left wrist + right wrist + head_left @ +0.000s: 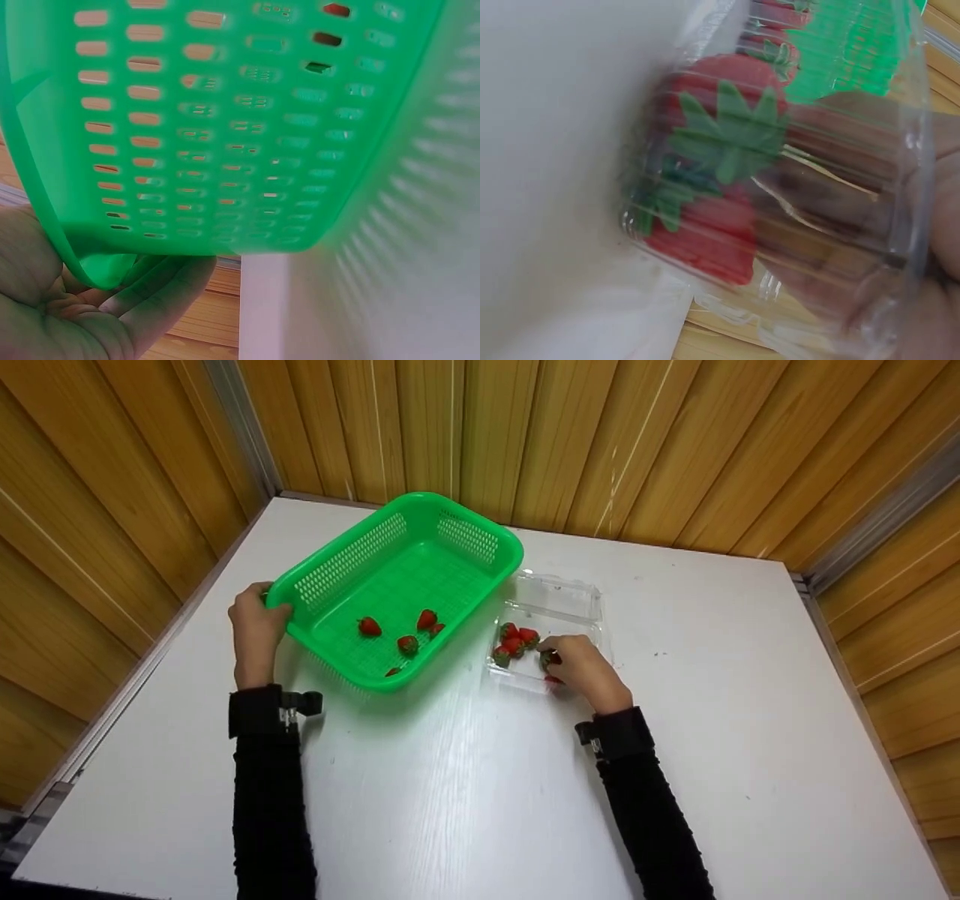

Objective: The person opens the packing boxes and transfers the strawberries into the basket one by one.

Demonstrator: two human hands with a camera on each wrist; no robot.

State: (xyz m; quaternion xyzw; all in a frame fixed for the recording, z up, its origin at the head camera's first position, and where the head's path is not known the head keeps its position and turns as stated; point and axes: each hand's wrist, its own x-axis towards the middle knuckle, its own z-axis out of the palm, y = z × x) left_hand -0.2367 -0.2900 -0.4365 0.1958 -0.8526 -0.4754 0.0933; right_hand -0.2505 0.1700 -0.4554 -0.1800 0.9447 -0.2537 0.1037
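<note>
Right hand (583,666), center-right of frame: fingers curled around a strawberry (550,660), small gap between fingers and thumb; how firm the pinch is, cannot tell. Second strawberry (553,679) just below it, partly hidden. Both in clear plastic container (517,682), right of center; strawberry cluster (514,643) at its left side, lid (559,598) flipped back toward top. Left hand (255,634), left of center: thumb and fingers closed on rim of green basket (465,600), at its left corner. Basket upper center, a few strawberries (407,645) in lower part, right edge beside container. White table (750,720) underneath; wood-look walls (570,442) along top and sides. Black sleeves (274,817), bottom of frame.
</note>
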